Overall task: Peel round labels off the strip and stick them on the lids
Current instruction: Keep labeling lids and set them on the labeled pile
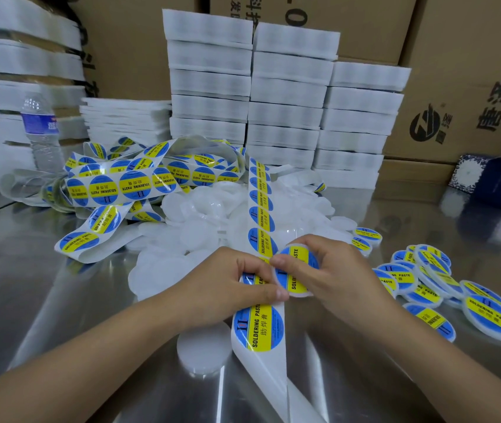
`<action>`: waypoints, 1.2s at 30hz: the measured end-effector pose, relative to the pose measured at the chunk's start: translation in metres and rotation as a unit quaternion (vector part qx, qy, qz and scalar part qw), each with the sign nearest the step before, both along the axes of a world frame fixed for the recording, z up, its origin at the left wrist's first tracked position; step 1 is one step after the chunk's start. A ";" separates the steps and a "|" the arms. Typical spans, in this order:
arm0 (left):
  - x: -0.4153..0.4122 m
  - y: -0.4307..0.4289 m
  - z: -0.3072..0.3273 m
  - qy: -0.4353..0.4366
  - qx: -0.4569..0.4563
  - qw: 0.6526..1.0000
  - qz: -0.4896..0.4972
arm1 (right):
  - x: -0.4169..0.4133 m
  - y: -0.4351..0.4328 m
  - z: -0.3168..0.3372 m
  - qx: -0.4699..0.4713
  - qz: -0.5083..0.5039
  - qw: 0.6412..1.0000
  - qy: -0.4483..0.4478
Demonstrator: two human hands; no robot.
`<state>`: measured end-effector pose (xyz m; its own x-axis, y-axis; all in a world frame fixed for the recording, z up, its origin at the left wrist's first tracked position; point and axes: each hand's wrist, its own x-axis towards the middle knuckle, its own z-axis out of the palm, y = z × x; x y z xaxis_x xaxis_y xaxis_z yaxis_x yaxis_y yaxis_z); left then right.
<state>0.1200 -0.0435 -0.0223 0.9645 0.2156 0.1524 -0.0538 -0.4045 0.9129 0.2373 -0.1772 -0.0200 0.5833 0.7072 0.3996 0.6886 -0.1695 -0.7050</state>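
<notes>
Labelled lid (297,271) apparently overlaps label strip (262,215).

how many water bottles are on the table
1. The water bottle stands upright at the far left, just behind the tangled label strip. Clutter could hide others.

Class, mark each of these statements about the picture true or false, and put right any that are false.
1. The right hand holds a lid that already bears a label. True.
2. The finished lids lie to the person's left. False: they lie to the right.
3. The left hand grips the label strip. True.
4. The water bottle lies on its side. False: it stands upright.
</notes>
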 end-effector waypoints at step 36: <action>0.003 0.003 0.002 -0.054 -0.111 0.992 0.014 | 0.035 -0.014 0.014 -0.068 -0.154 0.985 -0.039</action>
